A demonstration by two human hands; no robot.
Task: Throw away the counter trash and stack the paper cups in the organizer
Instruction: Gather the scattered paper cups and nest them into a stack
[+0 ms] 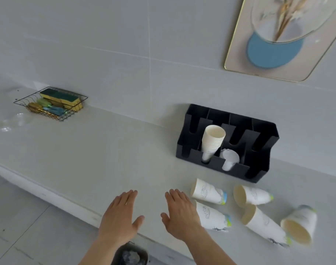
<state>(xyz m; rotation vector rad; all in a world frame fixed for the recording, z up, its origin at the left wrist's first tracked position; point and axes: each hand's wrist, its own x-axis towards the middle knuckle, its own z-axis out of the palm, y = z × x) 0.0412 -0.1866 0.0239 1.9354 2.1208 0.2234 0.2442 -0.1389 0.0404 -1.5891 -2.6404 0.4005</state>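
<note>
Both hands hover flat and empty over the pale grey counter, the left hand beside the right hand. Five loose white paper cups lie on their sides just right of them, near the black plastic organizer holding a tilted cup stack. Nest them mouth-to-base first, I'd say. Their printed blue-green design isn't legible. A dark bin sits below.

Printed marks on the paper cups are unreadable
</note>
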